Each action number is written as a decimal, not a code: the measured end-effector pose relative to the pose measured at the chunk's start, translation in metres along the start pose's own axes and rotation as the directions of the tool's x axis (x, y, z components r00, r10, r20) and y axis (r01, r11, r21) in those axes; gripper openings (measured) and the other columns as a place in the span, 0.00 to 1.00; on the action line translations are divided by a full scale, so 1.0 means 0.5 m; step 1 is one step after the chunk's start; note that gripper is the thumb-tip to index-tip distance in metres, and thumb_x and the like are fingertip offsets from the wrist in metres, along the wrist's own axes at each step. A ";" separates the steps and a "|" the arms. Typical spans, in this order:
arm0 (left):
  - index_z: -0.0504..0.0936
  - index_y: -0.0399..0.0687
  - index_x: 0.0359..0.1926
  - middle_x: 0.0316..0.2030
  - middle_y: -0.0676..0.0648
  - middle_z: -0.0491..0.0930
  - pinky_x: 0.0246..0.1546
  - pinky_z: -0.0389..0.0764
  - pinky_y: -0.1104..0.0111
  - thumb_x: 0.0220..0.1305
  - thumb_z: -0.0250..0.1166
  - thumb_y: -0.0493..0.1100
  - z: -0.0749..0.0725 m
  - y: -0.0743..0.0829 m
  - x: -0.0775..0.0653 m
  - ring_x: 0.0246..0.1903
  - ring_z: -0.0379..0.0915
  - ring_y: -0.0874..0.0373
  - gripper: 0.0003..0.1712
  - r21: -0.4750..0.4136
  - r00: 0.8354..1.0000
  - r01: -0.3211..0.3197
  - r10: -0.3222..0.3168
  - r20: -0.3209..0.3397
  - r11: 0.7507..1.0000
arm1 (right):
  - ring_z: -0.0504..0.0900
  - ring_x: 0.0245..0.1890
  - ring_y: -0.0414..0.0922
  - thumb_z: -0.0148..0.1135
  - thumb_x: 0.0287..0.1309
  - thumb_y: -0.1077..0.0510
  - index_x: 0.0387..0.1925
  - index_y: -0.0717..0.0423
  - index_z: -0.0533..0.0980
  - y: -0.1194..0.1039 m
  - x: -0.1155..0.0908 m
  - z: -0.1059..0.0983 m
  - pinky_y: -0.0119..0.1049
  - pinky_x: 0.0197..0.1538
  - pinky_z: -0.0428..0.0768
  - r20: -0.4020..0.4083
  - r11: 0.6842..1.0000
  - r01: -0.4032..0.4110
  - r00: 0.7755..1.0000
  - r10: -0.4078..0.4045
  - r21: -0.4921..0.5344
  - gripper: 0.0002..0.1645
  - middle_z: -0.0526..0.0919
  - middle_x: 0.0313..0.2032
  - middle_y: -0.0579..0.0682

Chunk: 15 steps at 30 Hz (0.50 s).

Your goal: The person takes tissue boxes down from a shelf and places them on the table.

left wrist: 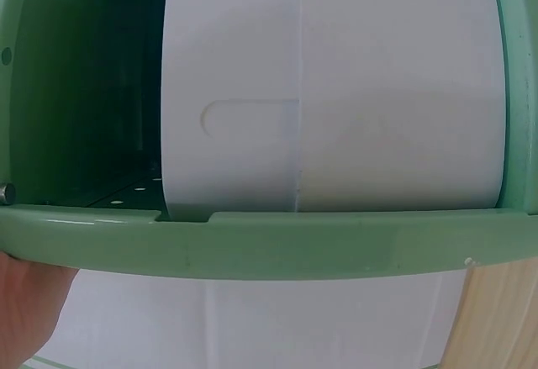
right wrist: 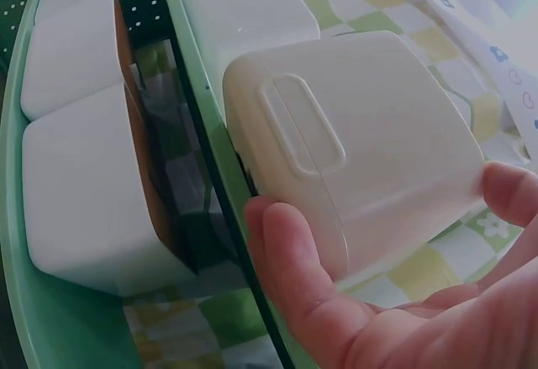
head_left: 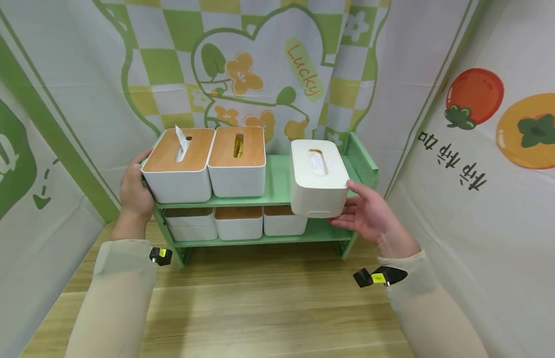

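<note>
An all-white tissue box (head_left: 320, 199) with a slotted lid is in my right hand (head_left: 371, 214). The thumb lies at its top right corner, the fingers low along its side; the right wrist view shows fingertips (right wrist: 290, 234) against the box (right wrist: 395, 125). It tilts forward, over the front edge of the green rack's top shelf (head_left: 277, 179). My left hand (head_left: 136, 191) grips the rack's left end, beside a wood-lidded tissue box (head_left: 176, 186) with a tissue sticking out. In the left wrist view, part of that hand (left wrist: 34, 306) shows under the green edge (left wrist: 336, 243).
A second wood-lidded box (head_left: 237, 181) stands on the top shelf. Below it are three more boxes (head_left: 238, 228) with wooden lids. The rack has a raised right end panel (head_left: 363, 161) and stands on a wood floor (head_left: 259, 298), before a printed curtain (head_left: 268, 64).
</note>
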State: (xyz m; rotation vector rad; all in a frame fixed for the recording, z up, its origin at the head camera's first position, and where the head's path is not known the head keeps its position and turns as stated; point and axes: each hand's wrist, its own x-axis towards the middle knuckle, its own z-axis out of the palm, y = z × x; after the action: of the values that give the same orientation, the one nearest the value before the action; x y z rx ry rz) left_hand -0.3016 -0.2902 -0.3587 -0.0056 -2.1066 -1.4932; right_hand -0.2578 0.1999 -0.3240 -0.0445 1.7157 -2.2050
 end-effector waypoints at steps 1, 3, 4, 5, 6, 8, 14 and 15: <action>0.65 0.62 0.74 0.72 0.53 0.61 0.68 0.50 0.59 0.75 0.25 0.58 0.000 -0.001 0.000 0.71 0.53 0.54 0.36 0.003 1.000 0.001 -0.001 -0.003 1.000 | 0.81 0.44 0.61 0.51 0.71 0.38 0.68 0.66 0.53 0.001 -0.003 0.000 0.47 0.49 0.80 0.000 1.000 0.006 1.000 -0.006 -0.002 0.43 0.68 0.56 0.68; 0.65 0.62 0.74 0.72 0.53 0.62 0.69 0.49 0.59 0.75 0.25 0.58 -0.001 -0.003 0.000 0.71 0.53 0.54 0.36 0.004 1.000 0.004 -0.004 -0.009 1.000 | 0.81 0.44 0.62 0.50 0.72 0.38 0.67 0.65 0.54 0.004 -0.009 -0.001 0.48 0.49 0.80 0.012 1.000 0.016 1.000 -0.016 -0.009 0.41 0.68 0.56 0.68; 0.65 0.63 0.74 0.72 0.53 0.62 0.69 0.49 0.60 0.75 0.25 0.58 -0.001 -0.004 0.000 0.71 0.53 0.54 0.36 0.006 1.000 0.006 -0.006 -0.016 1.000 | 0.81 0.45 0.63 0.50 0.72 0.39 0.67 0.65 0.54 0.005 -0.012 0.000 0.48 0.50 0.80 0.020 1.000 0.018 1.000 -0.017 -0.011 0.40 0.68 0.56 0.68; 0.66 0.63 0.74 0.72 0.53 0.62 0.69 0.49 0.60 0.75 0.25 0.58 -0.001 -0.005 0.000 0.70 0.53 0.55 0.36 0.005 1.000 0.004 -0.004 -0.020 1.000 | 0.81 0.45 0.63 0.49 0.72 0.38 0.67 0.65 0.54 0.006 -0.014 0.000 0.49 0.51 0.80 0.027 1.000 0.017 0.999 -0.016 -0.014 0.40 0.68 0.56 0.68; 0.66 0.63 0.74 0.72 0.53 0.62 0.69 0.49 0.60 0.75 0.25 0.58 -0.001 -0.005 0.001 0.70 0.53 0.55 0.35 0.003 1.000 0.002 -0.002 -0.025 1.000 | 0.80 0.47 0.63 0.48 0.72 0.38 0.68 0.67 0.54 0.007 -0.015 0.000 0.50 0.52 0.79 0.034 1.000 0.010 0.999 -0.009 -0.015 0.42 0.68 0.57 0.69; 0.66 0.63 0.74 0.72 0.53 0.62 0.69 0.49 0.60 0.75 0.26 0.58 0.000 -0.006 0.001 0.70 0.53 0.55 0.35 -0.009 1.000 -0.001 0.000 -0.025 1.000 | 0.77 0.53 0.64 0.46 0.72 0.35 0.70 0.70 0.51 0.007 -0.015 0.000 0.51 0.57 0.75 0.055 1.000 -0.019 0.998 0.018 0.008 0.48 0.65 0.61 0.71; 0.65 0.63 0.75 0.73 0.53 0.61 0.69 0.49 0.58 0.75 0.25 0.59 0.003 -0.005 0.003 0.71 0.52 0.54 0.35 -0.012 1.000 0.008 -0.008 -0.007 1.000 | 0.58 0.69 0.64 0.45 0.68 0.28 0.74 0.70 0.41 0.000 0.008 0.000 0.54 0.68 0.58 0.109 0.979 -0.136 0.987 0.121 0.149 0.59 0.53 0.70 0.71; 0.64 0.64 0.75 0.73 0.53 0.61 0.69 0.49 0.58 0.75 0.25 0.59 0.003 -0.005 0.004 0.71 0.52 0.54 0.35 -0.009 1.000 0.010 -0.010 -0.006 1.000 | 0.58 0.69 0.63 0.46 0.68 0.28 0.74 0.70 0.42 0.000 0.010 0.001 0.54 0.68 0.58 0.107 0.977 -0.142 0.986 0.126 0.157 0.58 0.54 0.70 0.71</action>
State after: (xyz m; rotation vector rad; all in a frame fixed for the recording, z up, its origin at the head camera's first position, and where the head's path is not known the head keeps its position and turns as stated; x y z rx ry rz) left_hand -0.3047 -0.2903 -0.3605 0.0062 -2.0979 -1.5064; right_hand -0.2626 0.1981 -0.3248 0.0052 1.4381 -2.1987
